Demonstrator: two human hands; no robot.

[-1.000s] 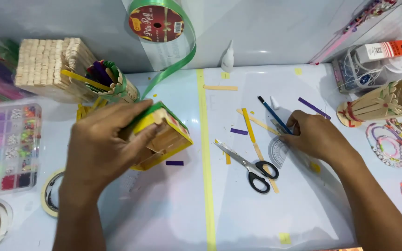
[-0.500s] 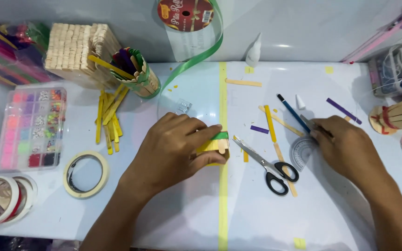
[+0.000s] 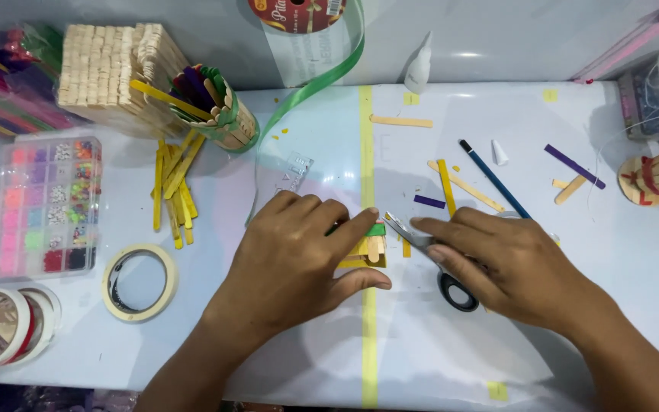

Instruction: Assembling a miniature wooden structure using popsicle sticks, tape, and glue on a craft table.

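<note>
At the centre of the frame, the left hand [image 3: 287, 263] lies spread over a small stick-built piece [image 3: 366, 250] of yellow, green and plain wood, forefinger and thumb pinching its right end on the yellow tape line [image 3: 366, 336]. Compared with half a second ago, the right hand [image 3: 509, 263] has moved left from the blue pencil [image 3: 493, 178] and now rests, fingers extended, on the scissors [image 3: 429, 255], just beside the piece. Loose yellow sticks [image 3: 173, 187] and the tape roll [image 3: 140, 282] lie unchanged at middle left.
</note>
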